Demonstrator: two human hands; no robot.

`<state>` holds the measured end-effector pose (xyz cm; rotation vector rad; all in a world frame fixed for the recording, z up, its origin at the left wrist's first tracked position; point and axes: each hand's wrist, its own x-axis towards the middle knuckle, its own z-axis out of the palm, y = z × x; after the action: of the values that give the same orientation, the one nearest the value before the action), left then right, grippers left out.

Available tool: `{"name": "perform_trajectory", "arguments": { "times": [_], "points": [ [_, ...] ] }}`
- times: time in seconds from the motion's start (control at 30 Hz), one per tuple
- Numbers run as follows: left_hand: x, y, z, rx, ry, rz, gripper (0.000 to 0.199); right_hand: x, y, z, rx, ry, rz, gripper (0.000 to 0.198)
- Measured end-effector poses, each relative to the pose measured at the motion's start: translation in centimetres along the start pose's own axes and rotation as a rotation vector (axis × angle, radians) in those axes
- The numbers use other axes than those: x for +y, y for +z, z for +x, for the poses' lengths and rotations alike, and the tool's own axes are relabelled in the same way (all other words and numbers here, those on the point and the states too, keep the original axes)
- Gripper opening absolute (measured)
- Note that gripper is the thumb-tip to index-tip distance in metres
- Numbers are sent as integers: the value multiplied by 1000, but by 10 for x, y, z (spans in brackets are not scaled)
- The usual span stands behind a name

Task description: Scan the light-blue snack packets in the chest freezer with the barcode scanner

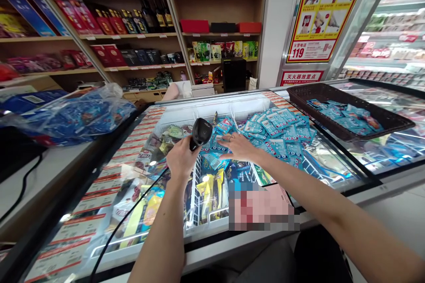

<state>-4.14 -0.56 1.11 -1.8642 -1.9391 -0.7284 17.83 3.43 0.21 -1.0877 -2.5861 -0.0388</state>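
My left hand [182, 159] is wrapped round the handle of a black barcode scanner [202, 131], whose cord runs down toward the lower left. Just to the right, my right hand [237, 146] reaches over small blue packets [217, 161], its fingers stretched out and a ring on one of them. Whether the fingertips touch a packet I cannot tell. Many more blue packets [280, 125] are heaped on the freezer's glass beside that hand. Below both hands, a white wire basket [196, 190] inside the chest freezer holds yellow and dark blue wrapped goods [207, 194].
A dark brown plastic basket [335, 92] with more blue packets stands at the right. Clear bags of blue packs [83, 112] lie on the left counter. A pink item [262, 205], partly blurred, rests at the freezer's front edge. Shelves with boxes and bottles line the back.
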Motion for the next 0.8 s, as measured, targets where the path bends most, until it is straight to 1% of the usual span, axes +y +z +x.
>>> {"name": "perform_trajectory", "arguments": {
  "times": [0.07, 0.1, 0.17, 0.27, 0.3, 0.33, 0.43, 0.5, 0.57, 0.67, 0.8],
  "points": [
    [0, 0, 0, -2, -2, -8, 38, 4, -1, -4, -39, -49, 3, 41],
    [0, 0, 0, -3, -2, -12, 39, 7, -2, -7, -41, -56, 8, 35],
    [0, 0, 1, 0, 7, -15, 40, 13, -4, -15, -28, -40, 42, 33],
    [2, 1, 0, 18, 33, -13, 40, 19, -4, -22, 40, 78, 110, 32],
    [3, 2, 0, 19, 41, -10, 40, 19, -3, -22, 67, 128, 114, 33],
    [4, 2, -1, 17, 45, -6, 39, 19, -2, -22, 85, 168, 103, 40],
    [6, 3, -2, -1, 55, 10, 38, 16, 3, -17, 78, 221, 28, 67],
    [6, 3, -3, -6, 64, 13, 38, 17, 5, -14, 56, 232, 10, 73],
    [5, 3, -3, -7, 71, 7, 39, 20, 5, -12, 61, 274, 39, 73],
    [5, 3, -2, -5, 78, -13, 40, 32, 1, -15, 139, 360, 134, 63],
    [10, 5, -2, -18, 123, -42, 40, 52, -8, -25, 296, 413, 238, 39]
  ]
}}
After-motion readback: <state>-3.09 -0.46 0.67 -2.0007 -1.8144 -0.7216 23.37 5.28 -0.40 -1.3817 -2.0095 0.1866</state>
